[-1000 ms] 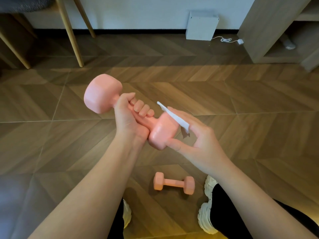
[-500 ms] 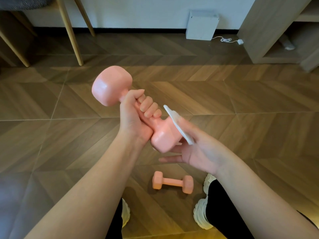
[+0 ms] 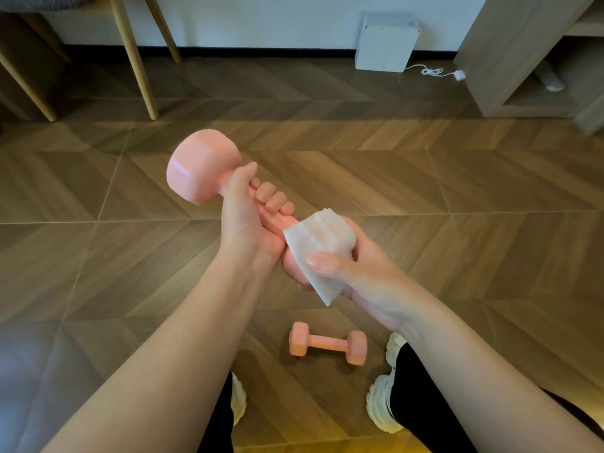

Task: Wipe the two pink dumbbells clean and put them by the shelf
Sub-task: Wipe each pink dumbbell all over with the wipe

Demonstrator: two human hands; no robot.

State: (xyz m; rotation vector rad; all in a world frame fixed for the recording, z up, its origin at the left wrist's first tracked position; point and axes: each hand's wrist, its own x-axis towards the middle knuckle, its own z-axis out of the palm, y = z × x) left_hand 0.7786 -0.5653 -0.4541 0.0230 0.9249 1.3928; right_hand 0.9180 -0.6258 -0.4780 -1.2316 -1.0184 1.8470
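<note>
Gripping bar of glossy pink dumbbell in curled left hand; cupping thin white wipe round its near head, seemingly, with right hand. Next: wipe far head.

No readable text, label, brand, number or sign anywhere in view.
- Held dumbbell: pink end faces plain, nothing legible.
- Floor dumbbell: too small to tell any marking.
- White wipe: no legible print.
- White box by wall: face too small and blurred to read.
</note>
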